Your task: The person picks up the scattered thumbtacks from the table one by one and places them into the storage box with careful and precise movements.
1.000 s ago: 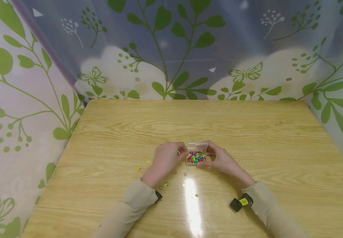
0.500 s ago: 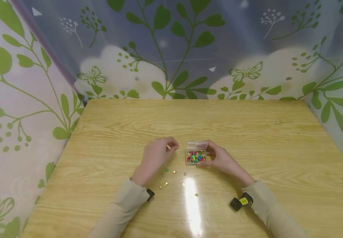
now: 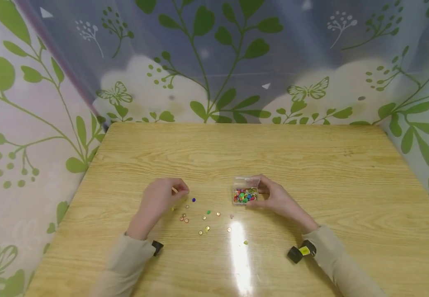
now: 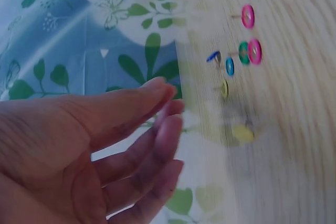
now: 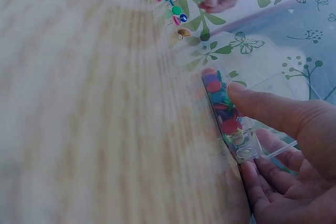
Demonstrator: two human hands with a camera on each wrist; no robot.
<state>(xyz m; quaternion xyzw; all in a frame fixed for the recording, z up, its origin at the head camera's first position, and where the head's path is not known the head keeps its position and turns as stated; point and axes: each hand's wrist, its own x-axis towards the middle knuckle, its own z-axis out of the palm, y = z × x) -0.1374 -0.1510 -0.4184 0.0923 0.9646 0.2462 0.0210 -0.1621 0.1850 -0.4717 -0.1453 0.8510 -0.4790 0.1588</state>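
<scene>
My right hand (image 3: 278, 201) holds a small clear plastic box (image 3: 242, 180), thumb at the front and fingers at the back right. Its hinged lid stands up, and colourful thumbtacks (image 5: 229, 125) fill it. Off to the left, my left hand (image 3: 157, 203) is just above the table with thumb and fingers loosely bent. In the left wrist view nothing shows between its fingertips. Close by lie a blue thumbtack (image 3: 193, 199) and a yellow thumbtack (image 4: 243, 133). Pink and green ones sit a little farther off.
Several loose thumbtacks are scattered on the wooden table (image 3: 311, 156), among them a green thumbtack (image 3: 208, 212) and a yellow one nearer the front. A leaf-patterned curtain (image 3: 214, 62) borders the table at the back and sides.
My left hand has moved from beside the box leftward, uncovering several thumbtacks on the table. The right hand and the box have stayed in place.
</scene>
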